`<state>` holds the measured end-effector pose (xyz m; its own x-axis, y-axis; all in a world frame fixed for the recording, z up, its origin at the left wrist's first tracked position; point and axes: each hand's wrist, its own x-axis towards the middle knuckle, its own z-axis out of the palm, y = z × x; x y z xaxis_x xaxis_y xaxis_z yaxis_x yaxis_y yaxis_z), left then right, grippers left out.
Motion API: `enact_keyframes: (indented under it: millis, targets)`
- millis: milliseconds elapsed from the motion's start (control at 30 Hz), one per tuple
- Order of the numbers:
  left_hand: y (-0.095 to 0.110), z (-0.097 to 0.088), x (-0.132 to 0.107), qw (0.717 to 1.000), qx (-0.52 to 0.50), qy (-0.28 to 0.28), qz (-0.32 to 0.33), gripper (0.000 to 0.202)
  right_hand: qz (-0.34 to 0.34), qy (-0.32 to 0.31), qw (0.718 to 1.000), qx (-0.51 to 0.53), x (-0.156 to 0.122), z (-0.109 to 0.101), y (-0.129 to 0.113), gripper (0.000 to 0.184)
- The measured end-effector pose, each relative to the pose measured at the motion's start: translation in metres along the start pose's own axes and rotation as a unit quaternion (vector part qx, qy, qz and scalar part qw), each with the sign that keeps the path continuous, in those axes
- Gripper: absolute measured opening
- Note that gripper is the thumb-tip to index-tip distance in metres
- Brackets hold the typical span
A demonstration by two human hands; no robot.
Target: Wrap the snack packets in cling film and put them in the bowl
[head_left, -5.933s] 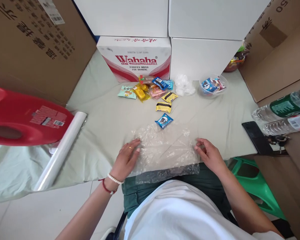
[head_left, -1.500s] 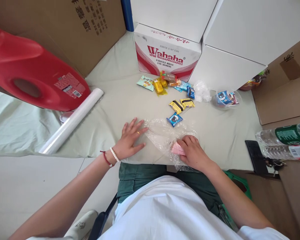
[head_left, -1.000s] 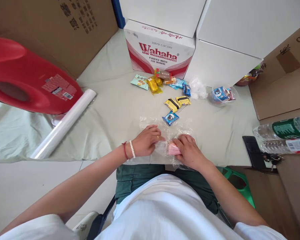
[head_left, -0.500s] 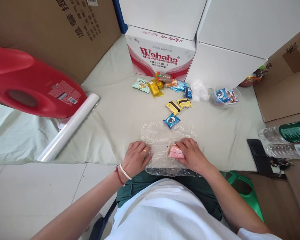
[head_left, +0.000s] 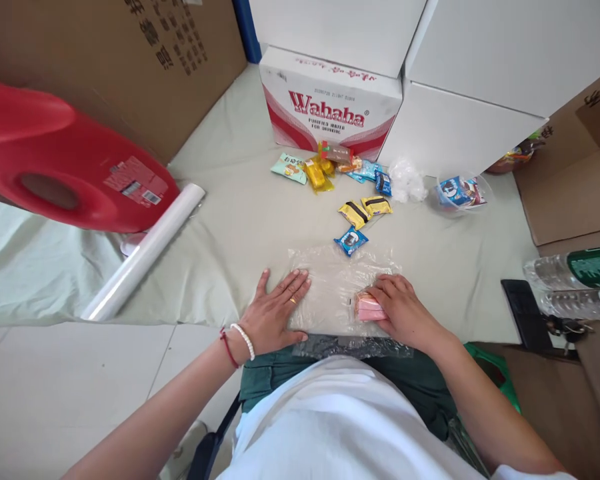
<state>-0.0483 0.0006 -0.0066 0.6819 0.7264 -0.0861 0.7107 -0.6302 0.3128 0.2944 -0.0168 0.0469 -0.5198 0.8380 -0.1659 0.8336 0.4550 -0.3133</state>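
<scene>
A sheet of clear plastic film (head_left: 325,287) lies on the cloth-covered table, its near end hanging over the front edge. My left hand (head_left: 275,310) rests flat on its left side, fingers spread, holding nothing. On the right part of the film, my right hand (head_left: 405,307) grips a pink-wrapped snack packet (head_left: 369,307), whose right end is hidden under the fingers. Just beyond the film lies a small blue snack packet (head_left: 351,241). Behind that are two yellow snack packets (head_left: 355,214) with dark stripes.
A white roll (head_left: 145,253) lies at left beside a big red jug (head_left: 80,167). Mixed snacks (head_left: 316,175) sit before the Wahaba-style water carton (head_left: 333,107). Crumpled plastic (head_left: 407,180) and a clear bowl (head_left: 463,193) are at right. Bottles (head_left: 570,303) and a black phone-like object (head_left: 525,313) lie far right.
My left hand has opened from curled fingers to a flat, spread palm on the film. My right hand still grips the pink packet. The whole view has shifted slightly.
</scene>
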Motion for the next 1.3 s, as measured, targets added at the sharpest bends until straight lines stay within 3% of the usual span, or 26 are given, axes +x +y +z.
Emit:
enact_keyframes:
  millis: [233, 400, 567, 667, 800, 933, 1133, 1300]
  targets:
    - [-0.005, -0.002, -0.001, 1.0, -0.026, -0.015, 0.002, 0.116, 0.033, 0.017, 0.999, -0.008, -0.02, -0.033, 0.028, 0.049]
    - [-0.005, -0.002, -0.001, 1.0, -0.024, -0.016, -0.004, 0.115, -0.014, 0.037, 0.999, 0.019, -0.001, -0.056, 0.012, 0.049]
    - [-0.004, -0.001, -0.001, 1.0, -0.017, -0.009, 0.002, 0.117, -0.056, -0.01, 0.998, 0.003, 0.044, -0.03, -0.021, 0.049]
    - [-0.004, 0.0, -0.001, 1.0, -0.011, -0.003, 0.0, 0.117, -0.054, -0.028, 0.998, -0.019, 0.057, -0.01, -0.03, 0.052]
    - [-0.005, 0.001, -0.001, 1.0, -0.004, 0.0, 0.003, 0.119, -0.062, -0.006, 0.998, -0.02, 0.054, -0.003, -0.031, 0.066]
    - [-0.005, -0.001, -0.001, 1.0, -0.011, 0.01, 0.005, 0.115, -0.076, -0.012, 0.996, -0.048, 0.049, -0.003, -0.028, 0.057]
    - [-0.003, 0.0, 0.0, 0.998, -0.038, 0.043, -0.008, 0.07, -0.099, 0.014, 0.992, -0.081, 0.047, 0.01, -0.022, 0.051]
    - [0.002, 0.003, 0.002, 0.997, -0.018, 0.068, -0.04, 0.067, -0.099, 0.028, 0.992, -0.075, 0.044, 0.013, -0.021, 0.05]
